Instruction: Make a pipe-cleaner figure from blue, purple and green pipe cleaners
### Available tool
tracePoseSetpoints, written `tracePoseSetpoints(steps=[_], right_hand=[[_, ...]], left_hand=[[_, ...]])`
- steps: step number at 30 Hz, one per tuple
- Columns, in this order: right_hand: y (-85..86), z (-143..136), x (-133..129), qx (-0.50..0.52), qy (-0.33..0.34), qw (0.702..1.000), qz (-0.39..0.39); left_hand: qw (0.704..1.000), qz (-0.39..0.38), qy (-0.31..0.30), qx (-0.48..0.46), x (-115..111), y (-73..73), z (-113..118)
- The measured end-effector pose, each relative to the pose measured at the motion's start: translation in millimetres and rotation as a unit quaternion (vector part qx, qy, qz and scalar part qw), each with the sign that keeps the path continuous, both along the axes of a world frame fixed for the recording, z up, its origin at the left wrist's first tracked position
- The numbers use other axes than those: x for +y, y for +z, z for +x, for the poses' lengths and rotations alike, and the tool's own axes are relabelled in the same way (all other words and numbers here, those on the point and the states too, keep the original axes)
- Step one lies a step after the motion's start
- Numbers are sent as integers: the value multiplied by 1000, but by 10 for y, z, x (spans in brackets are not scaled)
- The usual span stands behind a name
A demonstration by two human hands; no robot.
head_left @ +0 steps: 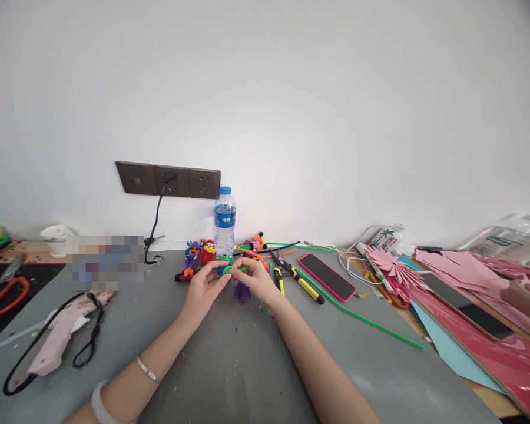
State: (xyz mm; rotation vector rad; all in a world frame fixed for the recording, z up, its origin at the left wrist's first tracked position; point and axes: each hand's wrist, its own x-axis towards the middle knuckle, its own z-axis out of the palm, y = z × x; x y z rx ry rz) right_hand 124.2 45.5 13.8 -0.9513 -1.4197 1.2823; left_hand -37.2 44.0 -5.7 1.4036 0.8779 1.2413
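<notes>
Both hands meet at the middle of the grey table, fingertips pinched close together. Between them is a small coil of green pipe cleaner [228, 269], partly hidden by the fingers. My left hand [208, 288] pinches it from the left, and my right hand [257, 281] grips it from the right. A purple fuzzy bunch [242, 292] shows just beneath the right fingers; whether it is joined to the green piece I cannot tell. Behind the hands stand small colourful pipe cleaner figures, including a red and yellow one [207, 253].
Yellow-and-black pliers [307, 287], a pink-cased phone [327, 278] and a long green pipe cleaner [375, 323] lie to the right. A water bottle [225, 224] stands by the wall. A pink glue gun [57, 341] lies left. Another person's hand [527, 300] is at far right, over pink paper.
</notes>
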Motion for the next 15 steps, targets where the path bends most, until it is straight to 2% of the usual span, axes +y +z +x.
tracePoseSetpoints(steps=[5,15], right_hand=[[11,-8,-9,7,22,1000,8],[-4,12,1,0,6,1000,26]], left_hand=[[1000,1,8,-12,-6,18,-3],[999,-20,-9,-29,-16,39,1]])
